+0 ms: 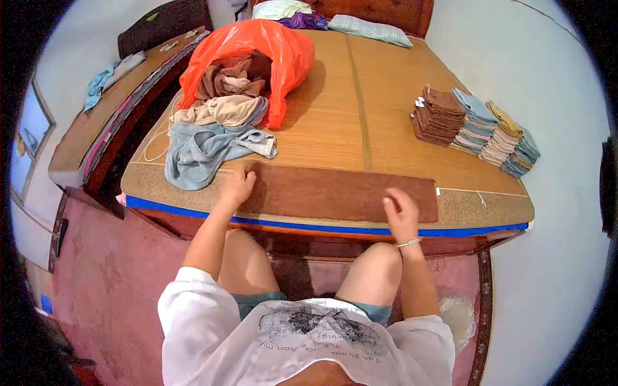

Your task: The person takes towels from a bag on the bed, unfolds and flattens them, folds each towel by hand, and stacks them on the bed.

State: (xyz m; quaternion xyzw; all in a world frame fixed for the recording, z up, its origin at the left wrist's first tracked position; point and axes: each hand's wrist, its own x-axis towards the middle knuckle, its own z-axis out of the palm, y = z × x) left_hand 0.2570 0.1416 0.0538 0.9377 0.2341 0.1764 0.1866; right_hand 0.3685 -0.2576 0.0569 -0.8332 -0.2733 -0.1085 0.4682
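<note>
A brown towel (pixel 335 193), folded into a long strip, lies flat along the near edge of the bed. At its left end is my left hand (pixel 238 185), fingers closed at the towel's corner. My right hand (pixel 402 212) is over the right part of the strip, fingers loosely bent and apart, with nothing visible in them. A small white tag shows at the strip's right end. Just beyond my left hand lies a crumpled light-blue towel (pixel 206 151), with a beige towel (pixel 222 110) behind it.
An orange plastic bag (pixel 293 58) holding loose brown towels (pixel 235 77) stands open on the bed mat (pixel 335 122). Folded stacks stand at the right: brown (pixel 439 117), light blue (pixel 475 119), beige (pixel 501 134) and blue-green (pixel 523 156). Pillows (pixel 370 30) lie at the far end.
</note>
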